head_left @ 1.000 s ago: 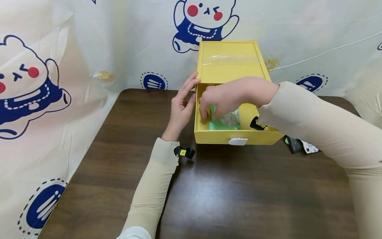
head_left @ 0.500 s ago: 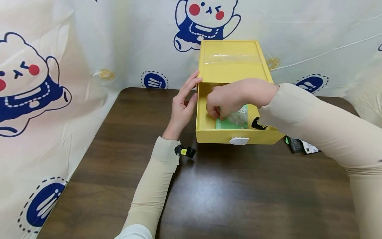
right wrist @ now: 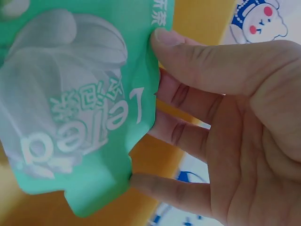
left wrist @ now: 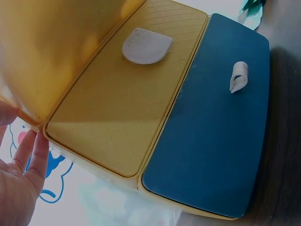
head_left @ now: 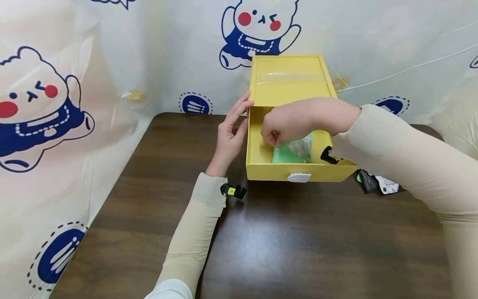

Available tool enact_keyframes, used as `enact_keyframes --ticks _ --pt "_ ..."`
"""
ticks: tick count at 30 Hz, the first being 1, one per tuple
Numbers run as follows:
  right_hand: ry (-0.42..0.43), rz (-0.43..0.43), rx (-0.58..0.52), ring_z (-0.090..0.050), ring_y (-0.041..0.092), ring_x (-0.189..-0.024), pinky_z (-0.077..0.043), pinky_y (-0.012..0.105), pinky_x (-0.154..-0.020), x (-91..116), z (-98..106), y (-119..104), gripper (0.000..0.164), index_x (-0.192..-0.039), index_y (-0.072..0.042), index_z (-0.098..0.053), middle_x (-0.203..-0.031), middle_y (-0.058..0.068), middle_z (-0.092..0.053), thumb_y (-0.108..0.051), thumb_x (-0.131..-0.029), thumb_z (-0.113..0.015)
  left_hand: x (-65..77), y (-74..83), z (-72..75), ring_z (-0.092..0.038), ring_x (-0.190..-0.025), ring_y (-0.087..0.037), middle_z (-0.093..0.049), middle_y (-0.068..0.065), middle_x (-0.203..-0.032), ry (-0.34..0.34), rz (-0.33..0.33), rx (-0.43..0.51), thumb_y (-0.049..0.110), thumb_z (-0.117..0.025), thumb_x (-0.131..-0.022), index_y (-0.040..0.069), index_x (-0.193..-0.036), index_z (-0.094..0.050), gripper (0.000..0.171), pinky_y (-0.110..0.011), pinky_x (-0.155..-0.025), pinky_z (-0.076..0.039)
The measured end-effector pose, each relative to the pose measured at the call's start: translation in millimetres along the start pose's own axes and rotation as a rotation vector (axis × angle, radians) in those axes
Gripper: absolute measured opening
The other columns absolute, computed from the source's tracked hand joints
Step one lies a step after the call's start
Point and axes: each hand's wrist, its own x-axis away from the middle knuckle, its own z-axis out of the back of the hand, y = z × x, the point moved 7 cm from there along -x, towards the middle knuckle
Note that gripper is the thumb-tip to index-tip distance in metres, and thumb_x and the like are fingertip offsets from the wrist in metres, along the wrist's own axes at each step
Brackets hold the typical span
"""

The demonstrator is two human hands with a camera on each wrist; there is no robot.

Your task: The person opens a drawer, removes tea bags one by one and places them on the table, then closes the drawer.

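Observation:
At the drawer unit's left side, my left hand point(head_left: 230, 139) touches the edge with extended fingers. The left wrist view shows that hand point(left wrist: 21, 174) with its fingertips against the frame's corner and the thumb at the drawer's side. A yellow drawer point(head_left: 276, 171) with a white pull tab is pulled out. Reaching into it, my right hand point(head_left: 293, 122) pinches a green packet point(head_left: 281, 154) by its edge. Up close in the right wrist view, the packet point(right wrist: 101, 169) reads "LeTea" beside a pale printed picture; the thumb lies on its front, the other fingers along its edge and behind.
Below the open drawer, the left wrist view shows a closed yellow drawer point(left wrist: 117, 103) and a blue one point(left wrist: 211, 117), each with a pale tab. Black and white packets point(head_left: 377, 183) lie on the dark wooden table point(head_left: 284, 241), right of the unit. A printed curtain point(head_left: 179, 50) hangs behind.
My right hand has shifted a little to the right inside the drawer, its fingers closing on the green packet's edge; the packet has moved right too. The left hand stays at the unit's side.

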Motion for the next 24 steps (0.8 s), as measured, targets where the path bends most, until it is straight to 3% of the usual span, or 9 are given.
enact_keyframes --ticks 5,7,10,15,24 --pt "0.065 -0.047 0.041 -0.051 0.017 -0.065 -0.043 0.029 -0.061 9 8 -3 0.018 -0.074 -0.013 -0.058 -0.067 0.001 -0.053 0.001 -0.084 -0.052 -0.3 -1.6 -0.6 -0.038 -0.123 -0.017 -0.037 -0.019 -0.141 0.006 0.024 -0.006 -0.009 -0.045 -0.090 -0.007 -0.124 -0.048 0.034 -0.034 -0.072 -0.054" --pt "0.083 -0.060 0.047 -0.049 0.017 -0.063 -0.042 0.029 -0.059 13 11 -5 0.019 -0.072 -0.012 -0.057 -0.064 0.001 -0.049 0.002 -0.083 -0.050 -0.5 -1.0 0.0 -0.039 -0.123 -0.018 -0.037 -0.018 -0.141 0.010 0.022 -0.004 -0.009 -0.045 -0.090 -0.007 -0.124 -0.048 0.034 -0.035 -0.071 -0.055" --pt "0.097 -0.073 0.031 -0.048 0.017 -0.062 -0.040 0.029 -0.058 17 16 -5 0.018 -0.072 -0.011 -0.056 -0.061 0.001 -0.045 0.001 -0.084 -0.051 -1.0 -0.6 0.5 -0.039 -0.122 -0.017 -0.037 -0.018 -0.141 0.013 0.023 -0.003 -0.009 -0.045 -0.090 -0.006 -0.124 -0.048 0.034 -0.033 -0.071 -0.054" --pt "0.126 -0.042 -0.015 -0.051 0.015 -0.069 -0.042 0.029 -0.064 23 22 -4 0.012 -0.078 -0.013 -0.058 -0.068 0.001 -0.051 -0.006 -0.087 -0.058 -0.7 -0.2 0.5 -0.039 -0.122 -0.018 -0.037 -0.019 -0.141 0.010 0.017 0.009 -0.010 -0.045 -0.090 -0.007 -0.124 -0.048 0.034 -0.024 -0.068 -0.052" --pt "0.326 0.073 -0.074 -0.049 0.015 -0.076 -0.042 0.031 -0.072 31 43 -2 0.006 -0.084 -0.009 -0.056 -0.076 0.003 -0.054 -0.006 -0.089 -0.057 0.9 -0.3 -1.4 -0.036 -0.124 -0.021 -0.036 -0.021 -0.140 0.018 0.011 0.018 -0.012 -0.045 -0.089 -0.008 -0.123 -0.048 0.035 -0.035 -0.085 -0.050"
